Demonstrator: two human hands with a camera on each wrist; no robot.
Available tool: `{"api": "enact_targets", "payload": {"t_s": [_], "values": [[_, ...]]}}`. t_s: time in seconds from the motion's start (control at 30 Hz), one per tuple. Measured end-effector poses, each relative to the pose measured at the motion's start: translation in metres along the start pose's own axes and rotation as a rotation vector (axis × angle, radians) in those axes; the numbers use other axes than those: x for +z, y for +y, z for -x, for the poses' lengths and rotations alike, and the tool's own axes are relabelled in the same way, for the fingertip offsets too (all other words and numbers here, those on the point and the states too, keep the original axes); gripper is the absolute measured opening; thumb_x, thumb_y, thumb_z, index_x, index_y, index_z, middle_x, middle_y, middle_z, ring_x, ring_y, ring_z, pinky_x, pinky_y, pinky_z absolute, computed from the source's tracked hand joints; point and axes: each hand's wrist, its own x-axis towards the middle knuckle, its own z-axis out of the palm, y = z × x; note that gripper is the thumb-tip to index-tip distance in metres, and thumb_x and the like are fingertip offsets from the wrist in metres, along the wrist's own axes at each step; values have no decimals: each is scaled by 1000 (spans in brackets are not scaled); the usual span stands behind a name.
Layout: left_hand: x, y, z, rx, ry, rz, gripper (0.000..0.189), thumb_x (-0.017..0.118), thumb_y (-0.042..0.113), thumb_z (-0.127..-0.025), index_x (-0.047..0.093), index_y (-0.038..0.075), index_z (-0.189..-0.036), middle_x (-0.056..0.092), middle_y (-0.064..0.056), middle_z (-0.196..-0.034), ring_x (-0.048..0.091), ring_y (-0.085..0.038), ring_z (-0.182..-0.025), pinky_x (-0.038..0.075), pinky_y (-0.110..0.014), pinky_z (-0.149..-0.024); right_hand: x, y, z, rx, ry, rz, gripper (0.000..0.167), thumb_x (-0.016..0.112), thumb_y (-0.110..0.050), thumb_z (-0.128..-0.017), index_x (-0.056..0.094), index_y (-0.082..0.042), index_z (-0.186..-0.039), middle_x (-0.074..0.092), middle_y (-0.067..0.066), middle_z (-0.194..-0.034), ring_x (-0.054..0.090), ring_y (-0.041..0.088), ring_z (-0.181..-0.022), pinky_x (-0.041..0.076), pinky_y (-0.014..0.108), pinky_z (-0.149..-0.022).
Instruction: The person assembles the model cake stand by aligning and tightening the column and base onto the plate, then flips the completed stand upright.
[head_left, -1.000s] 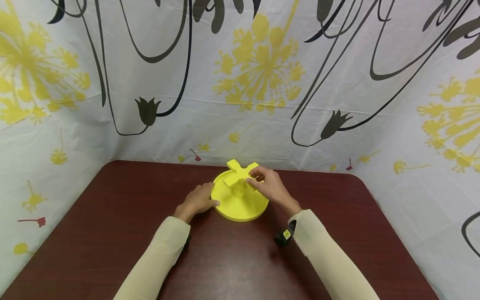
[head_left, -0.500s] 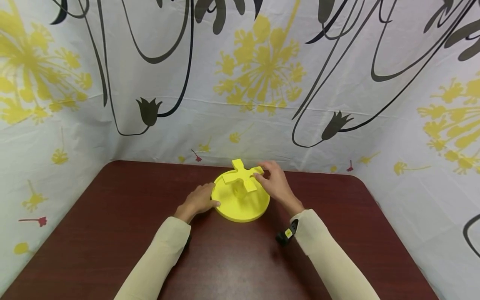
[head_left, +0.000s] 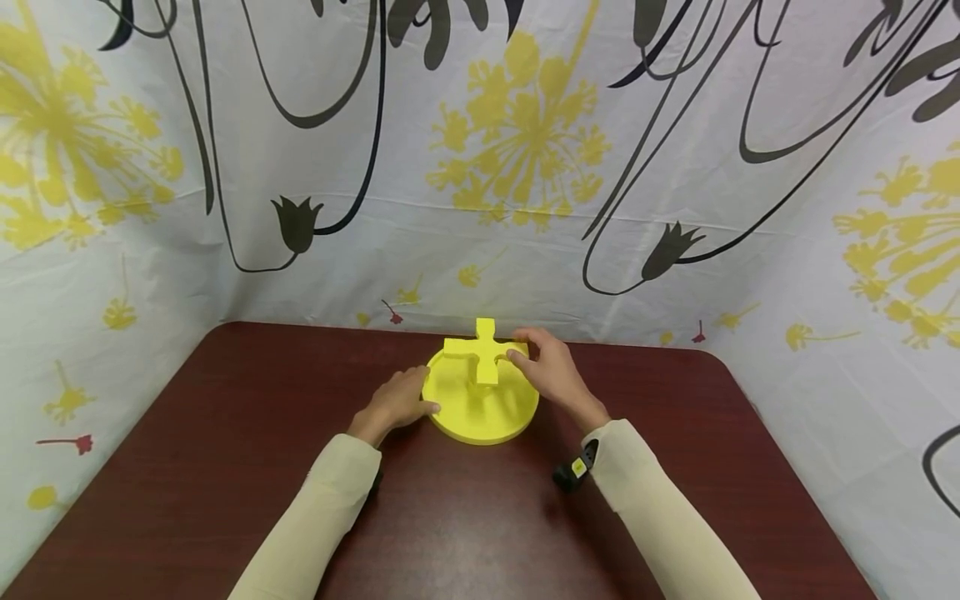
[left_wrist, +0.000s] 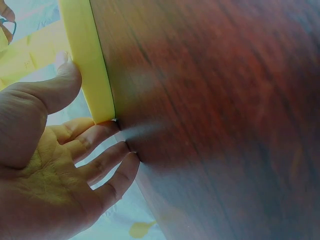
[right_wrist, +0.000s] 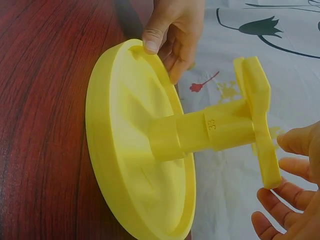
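Observation:
A yellow round base (head_left: pixel 480 427) with a raised rim lies flat on the table. From its middle rises a short stepped post (right_wrist: pixel 192 131), marked "33", which carries a yellow cross-shaped handle (head_left: pixel 486 352) with blunt arms. My left hand (head_left: pixel 393 398) holds the base's left edge, the thumb over the rim and the fingers against its outer side. At the handle's right arm is my right hand (head_left: pixel 557 371), thumb in front and fingers behind it. Some right fingers (right_wrist: pixel 274 202) spread past the arm's end in the right wrist view.
The dark red-brown table (head_left: pixel 450 525) has rounded far corners. Behind it and at both sides hangs a white cloth (head_left: pixel 360 275) printed with yellow and grey flowers. A black wrist device (head_left: pixel 573 471) hangs under my right wrist.
The cross-shaped handle has turned clockwise as seen from above, from a diagonal stance to a nearly upright plus. My right hand has shifted slightly right; left hand and base have stayed put.

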Motion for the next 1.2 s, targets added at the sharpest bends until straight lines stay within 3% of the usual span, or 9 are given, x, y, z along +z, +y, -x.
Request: {"api": "enact_targets", "payload": {"t_s": [0.2, 0.53, 1.0, 1.2], "values": [[1, 0, -1, -10, 0, -5, 73, 69, 29, -94, 34, 3, -152, 44, -17, -149, 43, -38, -133, 41, -53, -101, -2, -4, 0, 12, 4, -38, 23, 64, -23, -98, 71, -11, -115, 70, 7, -114, 63, 23, -98, 52, 41, -86], [-1, 2, 0, -2, -3, -15, 74, 69, 28, -95, 33, 2, -153, 43, -19, -150, 43, -39, -133, 42, -53, -101, 3, -12, 1, -14, -20, -28, 15, 64, -22, -97, 76, -13, -102, 73, 1, -98, 66, 17, -89, 53, 35, -78], [-1, 6, 0, -13, -3, -20, 74, 69, 28, -95, 32, 2, -153, 42, -18, -151, 42, -39, -134, 41, -54, -102, 7, -17, 3, -10, -7, 19, 15, 70, -25, -94, 76, -12, -99, 72, 1, -91, 65, 15, -78, 53, 31, -69], [-1, 8, 0, -18, -12, -35, 75, 69, 27, -95, 31, 1, -154, 39, -20, -153, 39, -40, -137, 38, -54, -106, 6, -22, 5, -36, -18, 20, 15, 67, -19, -96, 77, -9, -100, 74, 4, -97, 66, 16, -84, 54, 34, -74]]}}
